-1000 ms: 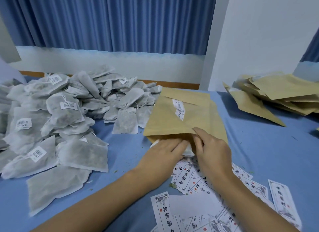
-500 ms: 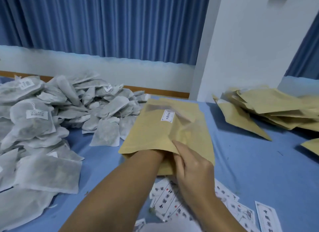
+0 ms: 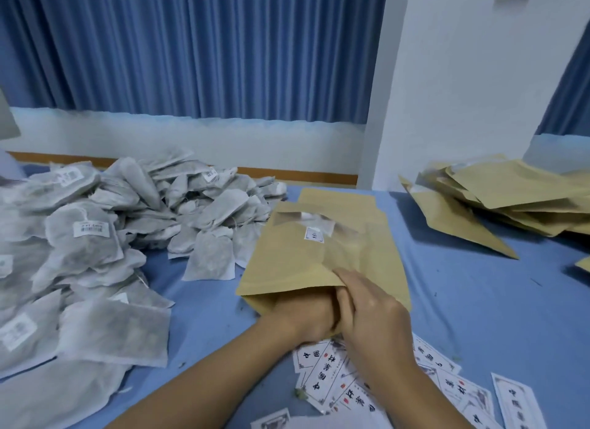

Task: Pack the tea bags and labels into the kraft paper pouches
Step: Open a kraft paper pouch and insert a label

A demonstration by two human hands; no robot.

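Fingers of left hand [image 3: 306, 313] now deeper inside pouch [image 3: 322, 259], grip unseen; right hand [image 3: 367, 310] still pinches its mouth.

A kraft pouch [image 3: 322, 262] lies at the middle of the table [image 3: 463, 304], its mouth toward the near edge. The left hand [image 3: 306, 313] is inside that mouth; the right hand [image 3: 373, 313] rests on its near right corner. A heap of tea bags [image 3: 105, 246] lies left. A pile of pouches [image 3: 498, 201] lies far right. Printed labels [image 3: 338, 377] lie near, under the forearms.
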